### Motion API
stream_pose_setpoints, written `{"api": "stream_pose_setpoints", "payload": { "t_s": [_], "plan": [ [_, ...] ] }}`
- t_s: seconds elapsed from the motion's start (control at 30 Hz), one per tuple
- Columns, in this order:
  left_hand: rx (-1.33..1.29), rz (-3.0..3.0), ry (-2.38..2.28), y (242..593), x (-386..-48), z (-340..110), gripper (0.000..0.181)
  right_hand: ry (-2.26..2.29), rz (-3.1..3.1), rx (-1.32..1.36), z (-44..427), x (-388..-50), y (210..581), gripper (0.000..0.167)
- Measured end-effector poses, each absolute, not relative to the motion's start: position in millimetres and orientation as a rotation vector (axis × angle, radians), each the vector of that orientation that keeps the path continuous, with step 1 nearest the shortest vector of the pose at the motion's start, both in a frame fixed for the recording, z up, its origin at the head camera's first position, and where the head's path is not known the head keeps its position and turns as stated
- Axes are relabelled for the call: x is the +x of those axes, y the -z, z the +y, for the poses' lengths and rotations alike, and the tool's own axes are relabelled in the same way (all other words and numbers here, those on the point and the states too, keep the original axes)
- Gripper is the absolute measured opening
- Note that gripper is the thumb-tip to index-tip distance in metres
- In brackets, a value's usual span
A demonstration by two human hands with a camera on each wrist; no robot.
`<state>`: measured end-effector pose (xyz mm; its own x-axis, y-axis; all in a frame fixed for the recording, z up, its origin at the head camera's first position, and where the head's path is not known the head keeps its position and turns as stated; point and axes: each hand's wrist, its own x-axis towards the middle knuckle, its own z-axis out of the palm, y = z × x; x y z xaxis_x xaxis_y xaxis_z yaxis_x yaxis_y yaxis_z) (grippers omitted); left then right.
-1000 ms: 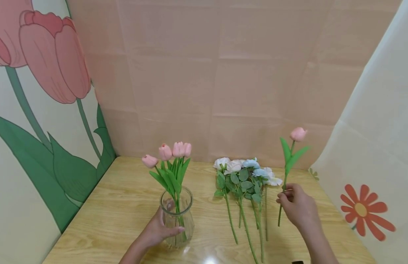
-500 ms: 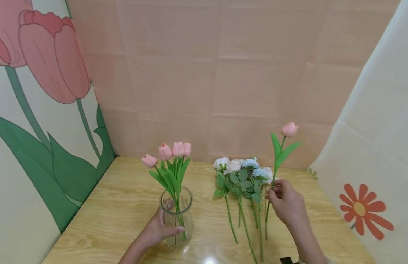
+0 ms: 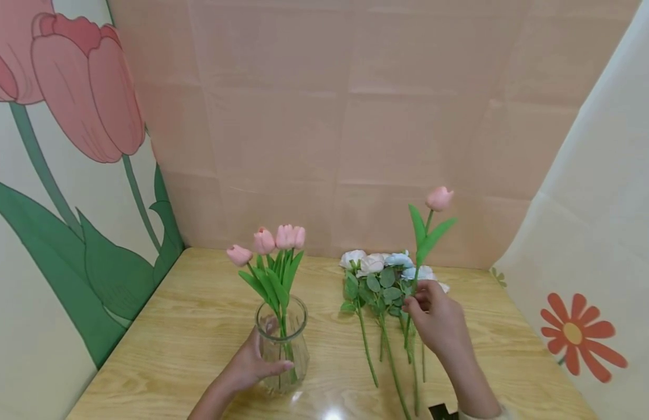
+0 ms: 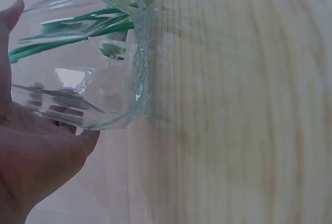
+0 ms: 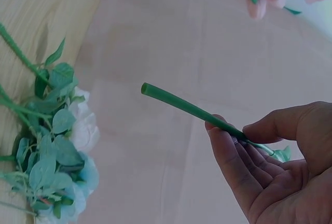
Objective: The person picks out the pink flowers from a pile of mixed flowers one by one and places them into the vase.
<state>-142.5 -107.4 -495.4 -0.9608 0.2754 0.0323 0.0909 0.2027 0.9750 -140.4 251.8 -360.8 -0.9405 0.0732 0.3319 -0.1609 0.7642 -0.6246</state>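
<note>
A clear glass vase (image 3: 297, 356) stands upright on the table, with several pink tulips (image 3: 263, 240) leaning in it. My left hand (image 3: 253, 363) grips the vase's side, thumb across the front; the left wrist view shows the glass base (image 4: 139, 73) and green stems through it. My right hand (image 3: 441, 318) pinches the stem of a single pink tulip (image 3: 439, 199), held upright above the table. In the right wrist view the cut end of its stem (image 5: 179, 102) sticks out past the thumb and forefinger.
White and blue roses (image 3: 371, 265) with leafy stems lie on the wooden table (image 3: 188, 326), right of the vase and partly behind my right hand. A pink backdrop (image 3: 324, 128) rises behind. A small black object (image 3: 441, 411) shows near my right wrist.
My right hand has moved left with the tulip, from right of the roses to over them, and the bloom has risen slightly. My left hand and the vase have stayed in place.
</note>
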Motion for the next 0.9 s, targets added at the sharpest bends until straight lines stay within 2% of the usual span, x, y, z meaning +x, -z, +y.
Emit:
{"api": "stream_pose_setpoints", "payload": {
  "t_s": [0.9],
  "plan": [
    [0.358, 2.304, -1.870, 496.0, -142.8, -108.5, 0.117, -1.057, -2.584, 0.151, 204.8, -141.1, 345.3, 0.026]
  ]
}}
